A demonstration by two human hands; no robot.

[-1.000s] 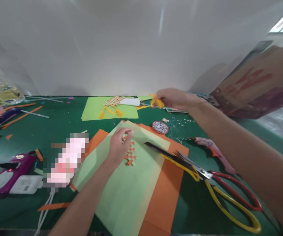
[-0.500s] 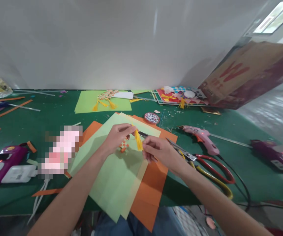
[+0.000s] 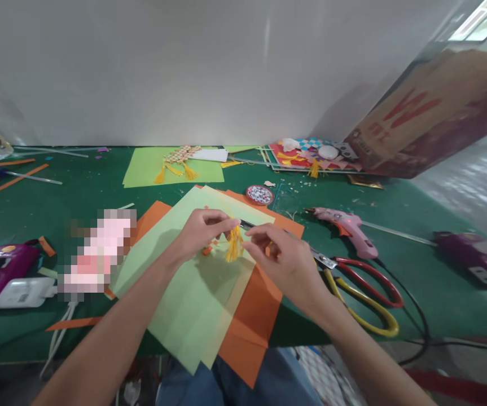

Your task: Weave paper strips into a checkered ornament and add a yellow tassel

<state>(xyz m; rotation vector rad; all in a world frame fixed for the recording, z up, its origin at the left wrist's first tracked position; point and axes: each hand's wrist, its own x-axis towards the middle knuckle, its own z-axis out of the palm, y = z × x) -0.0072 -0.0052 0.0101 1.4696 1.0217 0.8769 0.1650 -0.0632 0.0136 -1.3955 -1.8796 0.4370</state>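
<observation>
A yellow tassel (image 3: 234,246) hangs over pale green paper (image 3: 184,310), its threads spread loosely. My left hand (image 3: 203,232) pinches it at the top between thumb and fingertips. Just to the right of the threads is my right hand (image 3: 288,256), its fingers curved and apart, with nothing visible in it. Beneath my left hand, a small orange-and-white woven paper piece (image 3: 207,248) is partly hidden. Scissors (image 3: 365,276) with one red and one yellow handle lie past my right hand, their blades partly covered by it.
Orange sheets (image 3: 247,310) lie under the green paper. To the right are a pink glue gun (image 3: 347,225) with its cord and a purple power strip (image 3: 472,259). A round bead dish (image 3: 259,194) sits behind the papers. A paper bag (image 3: 433,118) leans at the back right.
My right hand has let go of the tassel's lower end and moved slightly right, its fingers opening. The tassel's threads now hang straighter and fan out. My left hand still holds the top.
</observation>
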